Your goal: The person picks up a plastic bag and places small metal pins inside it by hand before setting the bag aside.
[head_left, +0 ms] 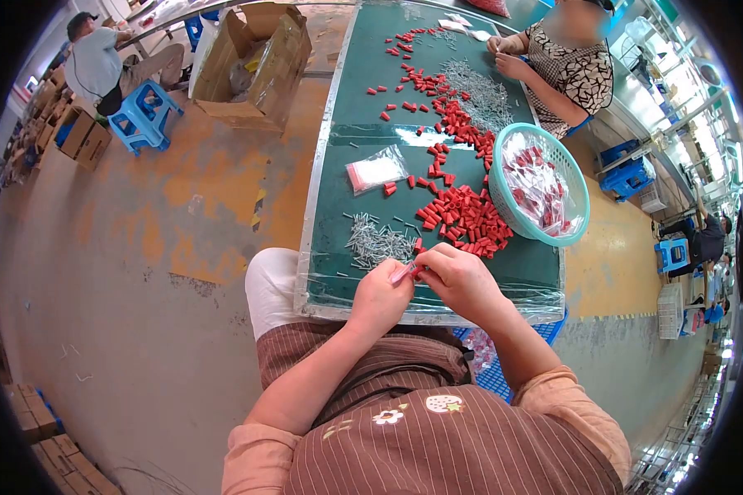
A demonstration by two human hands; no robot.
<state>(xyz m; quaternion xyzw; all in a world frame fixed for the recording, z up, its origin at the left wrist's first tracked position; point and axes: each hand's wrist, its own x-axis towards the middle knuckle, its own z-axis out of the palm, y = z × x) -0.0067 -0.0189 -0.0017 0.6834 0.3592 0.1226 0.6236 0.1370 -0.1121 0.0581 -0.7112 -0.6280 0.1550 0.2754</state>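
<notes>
Near the front edge of the green table [338, 289], my left hand [381, 295] is closed on a small clear bag [401, 273]. Close on its right, my right hand [458, 280] pinches a small red piece [418, 271] at the bag's end. Just beyond my hands lies a heap of red plastic pieces [466, 216]. Thin metal screws or pins [376, 239] are piled beyond my left hand. A stack of clear bags with a red edge [378, 170] lies farther up the table.
A light green basket [582, 186] of filled bags stands at the table's right edge. Across the table a co-worker [565, 62] handles something small. A cardboard box [260, 95] and blue stool [144, 115] stand left. Below the table edge is a blue crate [494, 384].
</notes>
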